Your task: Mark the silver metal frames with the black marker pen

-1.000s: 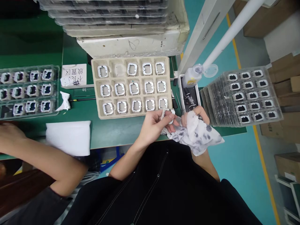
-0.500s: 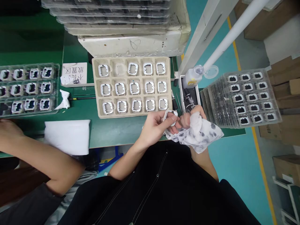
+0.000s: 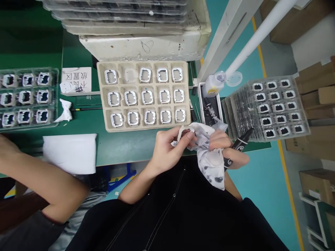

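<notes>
My left hand pinches a small white square metal frame, tilted so that its inner side partly shows. Close beside it, my right hand is closed on a white cloth with dark smudges; part of the cloth reaches up to the frame. A black marker pen is also held in my right hand, its dark tip pointing up and right. Behind my hands lies a beige moulded tray with similar frames in its compartments; one compartment in the back row holds none.
Clear plastic trays of frames are stacked at right, beside a bottle and a small box. A co-worker's arm is at left, near a folded white cloth and another tray. A white pole slants up.
My right hand has turned, bringing the marker into sight, and the cloth now hangs lower. The frame in my left hand has tilted. The whole view has shifted slightly.
</notes>
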A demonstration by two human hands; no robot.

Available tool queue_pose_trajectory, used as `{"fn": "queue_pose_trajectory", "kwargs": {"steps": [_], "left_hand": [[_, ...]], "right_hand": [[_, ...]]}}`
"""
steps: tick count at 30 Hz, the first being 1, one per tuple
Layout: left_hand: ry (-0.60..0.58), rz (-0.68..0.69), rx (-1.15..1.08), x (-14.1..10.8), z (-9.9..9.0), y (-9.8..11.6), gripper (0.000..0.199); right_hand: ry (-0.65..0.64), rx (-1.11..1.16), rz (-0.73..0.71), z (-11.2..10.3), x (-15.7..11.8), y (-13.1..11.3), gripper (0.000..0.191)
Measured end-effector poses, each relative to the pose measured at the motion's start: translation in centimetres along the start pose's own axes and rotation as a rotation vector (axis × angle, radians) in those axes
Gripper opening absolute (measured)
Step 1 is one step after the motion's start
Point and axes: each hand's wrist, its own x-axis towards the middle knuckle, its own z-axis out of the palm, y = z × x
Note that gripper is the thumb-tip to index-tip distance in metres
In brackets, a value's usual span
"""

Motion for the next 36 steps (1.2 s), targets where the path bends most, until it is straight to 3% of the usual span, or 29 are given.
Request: {"fn": "queue_pose_trajectory", "kwargs": {"steps": [3,7,11,13,19,22,26,28,33,36], "left_hand": [[0.029,0.000,-0.006,-0.2,-0.4,-0.1,0.026],[0.094,-0.009,-0.029,-0.2,-1.5,-0.9,0.026],[0.205,-0.019,-0.004,0.3,-3.2,-2.0,0.028],[0.264,0.027,0.018,0.7,-4.2,-2.1,0.026],[0.505,0.226,0.168,2.2,-7.6,-0.8,0.017],[0.575,0.217,0.213,4.2,-9.8,-0.2,0.024],[0.624,0.219,0.256,8.5,-13.2,0.1,0.039],[0.641,0.239,0.332,10.9,-14.6,0.0,0.042],[0.698,0.242,0.738,15.4,-16.0,-0.3,0.036],[0.615,0.207,0.931,16.5,-15.8,-0.2,0.025]], "right_hand": [[0.032,0.034,-0.203,0.2,0.0,0.7,0.045],[-0.033,-0.126,-0.304,-0.8,-0.4,3.1,0.013],[-0.221,-0.451,-0.298,-2.5,-1.4,4.9,0.036],[-0.245,-0.584,-0.262,-3.0,-2.0,5.0,0.040],[-0.042,-0.750,-0.226,-4.1,-4.2,3.9,0.018],[-0.093,-0.548,-0.172,-4.1,-4.6,3.5,0.022],[-0.313,-0.127,-0.031,-3.1,-4.4,3.5,0.052],[-0.358,-0.189,-0.014,-2.5,-4.3,4.0,0.057],[-0.311,-0.648,-0.136,-1.3,-4.4,7.1,0.041],[-0.234,-0.641,-0.182,-1.0,-4.0,8.6,0.032]]}}
